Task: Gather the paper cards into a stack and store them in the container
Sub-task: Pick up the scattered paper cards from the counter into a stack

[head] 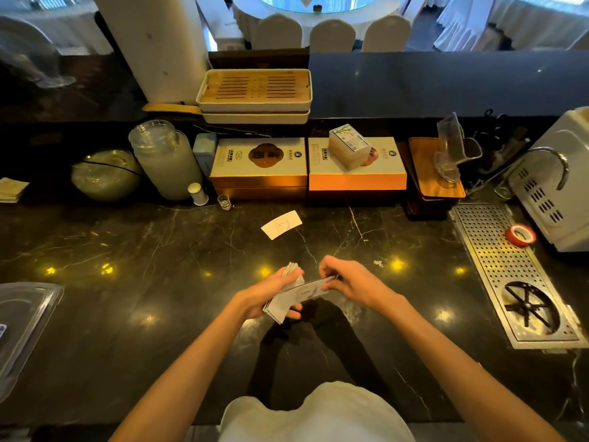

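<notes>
Black marble counter (127, 250) carries most of the scene. The left hand (271, 291) has its fingers clamped around a fanned stack of cards (283, 301), while the right hand (347, 280) pinches one more card by its end and lays it against that stack. A single card (281, 224) lies alone further back on the counter, well apart from both hands. So gathering looks nearly done; that last card needs collecting. The clear plastic container (22, 317) sits at the far left edge, nothing stored yet as far as shows.
</notes>
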Tool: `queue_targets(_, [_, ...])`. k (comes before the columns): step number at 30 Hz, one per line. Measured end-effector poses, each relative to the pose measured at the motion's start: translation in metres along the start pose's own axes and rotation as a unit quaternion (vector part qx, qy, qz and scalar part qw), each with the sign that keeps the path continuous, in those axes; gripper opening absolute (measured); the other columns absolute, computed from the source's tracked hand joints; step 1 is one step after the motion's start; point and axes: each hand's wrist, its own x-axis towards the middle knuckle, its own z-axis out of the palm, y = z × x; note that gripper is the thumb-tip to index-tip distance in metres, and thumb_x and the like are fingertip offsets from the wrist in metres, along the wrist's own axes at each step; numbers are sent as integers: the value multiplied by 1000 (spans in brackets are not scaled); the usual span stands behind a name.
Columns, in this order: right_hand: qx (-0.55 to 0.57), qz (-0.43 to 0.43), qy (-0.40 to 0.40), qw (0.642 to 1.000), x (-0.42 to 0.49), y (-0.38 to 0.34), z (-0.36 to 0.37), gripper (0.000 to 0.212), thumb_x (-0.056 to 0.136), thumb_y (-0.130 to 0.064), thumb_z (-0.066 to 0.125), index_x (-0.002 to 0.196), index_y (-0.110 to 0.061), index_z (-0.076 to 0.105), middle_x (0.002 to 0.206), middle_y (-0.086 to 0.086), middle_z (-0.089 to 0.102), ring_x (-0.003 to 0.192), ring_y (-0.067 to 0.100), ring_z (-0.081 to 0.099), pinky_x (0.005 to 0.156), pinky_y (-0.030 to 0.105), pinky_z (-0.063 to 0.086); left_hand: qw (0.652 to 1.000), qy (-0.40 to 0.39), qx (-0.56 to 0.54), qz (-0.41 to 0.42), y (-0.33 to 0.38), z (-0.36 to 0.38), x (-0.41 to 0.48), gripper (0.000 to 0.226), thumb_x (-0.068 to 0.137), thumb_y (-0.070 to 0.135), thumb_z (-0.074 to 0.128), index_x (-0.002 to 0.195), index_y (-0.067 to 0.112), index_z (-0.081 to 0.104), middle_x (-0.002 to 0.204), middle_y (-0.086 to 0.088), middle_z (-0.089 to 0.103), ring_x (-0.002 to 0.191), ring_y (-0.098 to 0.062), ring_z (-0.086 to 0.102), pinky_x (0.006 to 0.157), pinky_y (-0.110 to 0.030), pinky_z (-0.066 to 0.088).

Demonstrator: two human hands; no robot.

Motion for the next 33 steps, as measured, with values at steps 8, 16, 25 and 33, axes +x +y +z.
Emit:
queue_targets(8, [-71,-51,-4,996,31,-22,12,19,92,-23,63,107,-26,52,111,-8,52,95,6,57,78,24,52,997,-67,-16,34,-1,2,-16,60,94,60,45,138,19,44,108,-11,59,82,-21,64,65,-26,58])
queue_targets(16, [-150,-35,67,986,98,-29,23,32,94,-22,60,125,-24,54,129,-2,56,116,16,55,86,35,56,991,66,-73,89,-7,-29,11,58,87,12,70,128,40,41,108,-14,64,71,-18,64,59,-28,57])
queue_targets(25, [-188,80,2,979,228,32,8,23,98,-20,54,114,-21,70,121,2,69,116,24,62,89,39,51,958,198,-190,87,-8,-87,39,50,89,1,60,131,25,46,109,-18,65,68,-20,64,58,-32,54])
queue_targets(33, [-213,150,-90,961,257,72,24,57,91,-12,63,145,-17,44,150,12,37,142,32,30,108,50,41,933,215,-281,61,-6,-112,51,52,91,9,65,136,19,41,103,-17,62,63,-21,60,54,-31,53])
